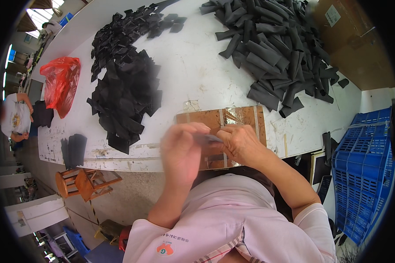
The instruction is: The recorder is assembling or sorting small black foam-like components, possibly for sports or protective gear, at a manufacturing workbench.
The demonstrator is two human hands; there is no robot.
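My left hand (181,147), blurred by motion, has its fingers bent over one end of a small dark grey fabric-like piece (209,138). My right hand (241,142) pinches the other end of this piece between thumb and fingers. Both hands are above a brown board (256,125) with strips of clear tape, at the table's near edge. Fingers cover much of the piece, so its full shape is hidden. Beyond my left hand lies a heap of flat dark pieces (125,94). A large pile of dark rolled, tube-like pieces (272,55) lies beyond my right hand.
The white table (186,65) carries a red plastic bag (62,83) at left and a cardboard box (355,48) at far right. Blue plastic crates (362,171) stand right of me. A wooden stool (90,183) is below the left edge. Another person (16,115) is at far left.
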